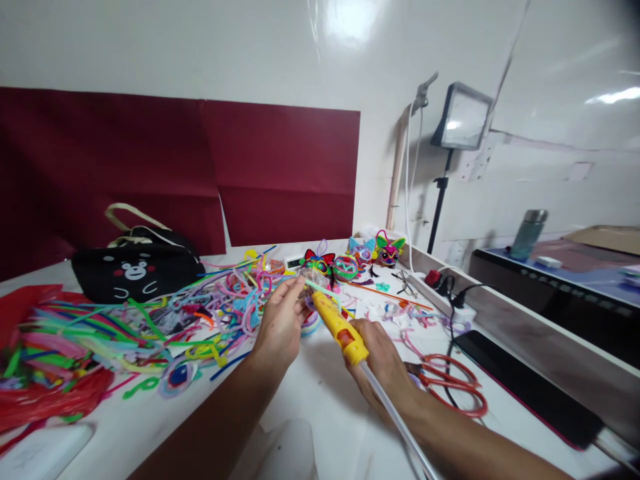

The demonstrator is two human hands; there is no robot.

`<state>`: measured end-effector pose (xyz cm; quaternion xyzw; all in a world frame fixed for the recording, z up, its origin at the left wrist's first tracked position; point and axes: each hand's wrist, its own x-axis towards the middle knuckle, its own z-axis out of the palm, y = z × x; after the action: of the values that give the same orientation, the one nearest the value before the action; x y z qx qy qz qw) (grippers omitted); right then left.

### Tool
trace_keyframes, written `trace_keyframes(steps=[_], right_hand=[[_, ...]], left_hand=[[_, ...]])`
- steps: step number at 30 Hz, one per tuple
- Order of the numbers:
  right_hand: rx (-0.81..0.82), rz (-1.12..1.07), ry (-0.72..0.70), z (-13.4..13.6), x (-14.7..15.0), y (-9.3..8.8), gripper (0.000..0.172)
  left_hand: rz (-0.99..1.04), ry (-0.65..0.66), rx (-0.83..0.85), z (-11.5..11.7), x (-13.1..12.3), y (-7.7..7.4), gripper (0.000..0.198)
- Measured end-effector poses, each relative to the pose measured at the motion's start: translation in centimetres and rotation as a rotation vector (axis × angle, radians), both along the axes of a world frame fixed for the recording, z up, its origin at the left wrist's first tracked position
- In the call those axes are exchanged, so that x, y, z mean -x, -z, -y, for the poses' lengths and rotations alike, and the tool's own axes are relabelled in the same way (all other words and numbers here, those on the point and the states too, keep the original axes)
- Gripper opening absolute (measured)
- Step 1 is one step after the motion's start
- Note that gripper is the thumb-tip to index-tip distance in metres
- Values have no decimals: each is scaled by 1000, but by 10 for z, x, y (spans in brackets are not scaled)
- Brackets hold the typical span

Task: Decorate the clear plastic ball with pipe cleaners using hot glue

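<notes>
My right hand [383, 353] is closed around a yellow hot glue gun [336, 321]. A long clear glue stick [395, 413] runs out of its back end toward me. The gun's nose points forward and left, close to the fingertips of my left hand [281, 317]. Those fingers pinch a pale green pipe cleaner [325, 289], which reaches right past the gun's tip. Something clear and crumpled shows just beyond the fingertips, too blurred to name. Behind both hands stand colourful pipe-cleaner animal heads [389, 250] with ears.
Many loose pipe cleaners [200, 327] cover the table's left side, by a red plastic bag [75, 400] and a black pouch [135, 270]. At right lie orange-handled scissors [455, 383], a black phone [530, 387], eyeglasses [406, 283] and a power strip [450, 303]. A lamp [465, 117] stands behind.
</notes>
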<state>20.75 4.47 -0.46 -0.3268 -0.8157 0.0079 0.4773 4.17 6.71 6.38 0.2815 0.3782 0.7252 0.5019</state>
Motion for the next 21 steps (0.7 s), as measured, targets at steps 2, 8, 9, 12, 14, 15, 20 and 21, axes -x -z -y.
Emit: trace_keyframes(steps=[2, 8, 9, 12, 14, 15, 20, 21], right_hand=[[0, -4, 2, 0, 0, 0, 15], [23, -7, 16, -2, 1, 0, 16], [30, -5, 18, -2, 0, 1, 16], [46, 0, 19, -2, 0, 2, 17], [58, -1, 20, -2, 0, 2, 18], [63, -3, 20, -3, 0, 3, 18], [68, -11, 18, -3, 0, 4, 19], [67, -12, 18, -3, 0, 4, 19]], left_hand=[[3, -2, -4, 0, 0, 0, 24], [9, -4, -23, 1, 1, -1, 23], [9, -3, -27, 1, 2, -1, 24], [13, -4, -27, 0, 2, -2, 23], [16, -7, -21, -1, 2, -2, 23], [18, -8, -20, -1, 2, -2, 23], [14, -11, -32, 0, 2, -2, 26], [13, -10, -32, 1, 1, -2, 26]])
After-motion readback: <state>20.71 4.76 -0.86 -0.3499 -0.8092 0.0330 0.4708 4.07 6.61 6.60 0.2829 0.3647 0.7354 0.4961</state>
